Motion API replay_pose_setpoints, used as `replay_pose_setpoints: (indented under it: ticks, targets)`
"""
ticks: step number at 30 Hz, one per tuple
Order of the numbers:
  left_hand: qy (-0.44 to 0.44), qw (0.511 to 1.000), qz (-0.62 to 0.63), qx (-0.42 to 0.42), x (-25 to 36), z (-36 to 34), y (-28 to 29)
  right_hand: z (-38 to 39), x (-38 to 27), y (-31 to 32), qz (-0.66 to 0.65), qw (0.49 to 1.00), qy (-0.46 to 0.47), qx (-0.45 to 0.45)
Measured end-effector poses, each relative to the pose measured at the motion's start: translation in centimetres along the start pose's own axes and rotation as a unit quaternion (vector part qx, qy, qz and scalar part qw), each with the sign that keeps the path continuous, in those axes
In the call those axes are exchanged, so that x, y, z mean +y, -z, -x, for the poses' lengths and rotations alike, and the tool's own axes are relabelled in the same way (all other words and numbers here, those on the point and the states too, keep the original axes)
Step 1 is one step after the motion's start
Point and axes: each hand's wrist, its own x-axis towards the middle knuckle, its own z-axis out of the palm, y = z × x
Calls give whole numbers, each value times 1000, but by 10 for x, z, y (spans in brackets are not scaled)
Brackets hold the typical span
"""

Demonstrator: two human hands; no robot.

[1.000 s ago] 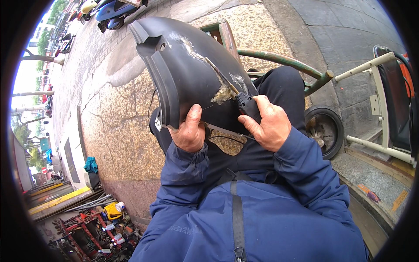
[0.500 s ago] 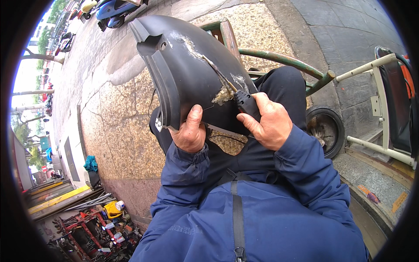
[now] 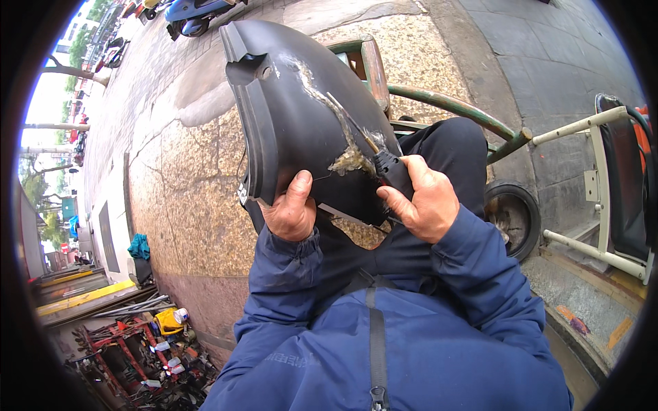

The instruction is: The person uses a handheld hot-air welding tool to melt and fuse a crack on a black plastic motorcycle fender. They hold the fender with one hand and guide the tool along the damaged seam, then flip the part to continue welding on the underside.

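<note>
Right grip [image 3: 429,204] wraps black-handled tool [image 3: 388,166], its rod [image 3: 354,125] slanting far-left over black panel [image 3: 291,123]; left grip [image 3: 291,211] pinches panel's near-left corner.

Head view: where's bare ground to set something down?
Free: speckled paving between the teal cloth and black panel; grey slabs pictured above the cream tubular frame. Crowded: lower left, around the red bars and yellow item.

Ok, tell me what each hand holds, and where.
Left hand: the black curved panel, by its near edge. Right hand: the thin-tipped tool, by its black handle.
</note>
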Motion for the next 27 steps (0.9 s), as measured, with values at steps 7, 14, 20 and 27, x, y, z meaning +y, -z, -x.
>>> replay_pose_setpoints:
  ticks: [7,14,20,27]
  targets:
    - [-12,1000,9,-18,3,-4,13,-4,6,-1,-13,1000,-1,-26]
    - [-20,1000,10,-14,9,-7,19,-15,5,-8,-7,999,38,-25]
    - [-33,999,-22,-35,8,-6,28,-26,-1,-10,6,998,45,-34]
    - [-40,999,-16,-28,8,-5,28,-32,-3,-11,-2,998,48,-42]
